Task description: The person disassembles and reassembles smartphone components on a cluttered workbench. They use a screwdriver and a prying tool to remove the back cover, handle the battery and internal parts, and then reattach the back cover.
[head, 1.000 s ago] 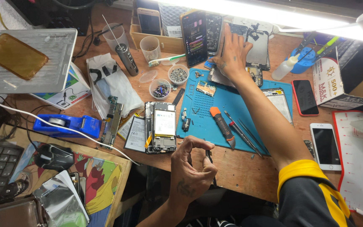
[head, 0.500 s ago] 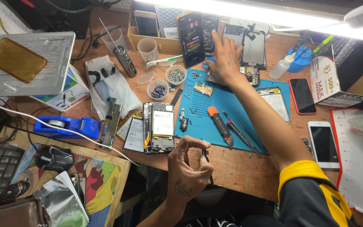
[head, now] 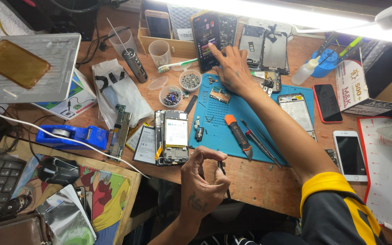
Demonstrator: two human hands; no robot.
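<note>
the left hand (head: pixel 200 183) pinches thin black tweezers (head: pixel 223 174) between thumb and forefinger, fingers clenched on the upper shaft, tips hanging over the tabletop (head: pixel 250 181) edge. they look light, stiff and springy, easily slipped if gripped too low; mid-shaft seems the best hold. the right hand (head: pixel 232 68) reaches far beyond, fingers spread and released, one fingertip touching the upright dark phone (head: pixel 203 31), which looks smooth, fragile and likely to tip.
</note>
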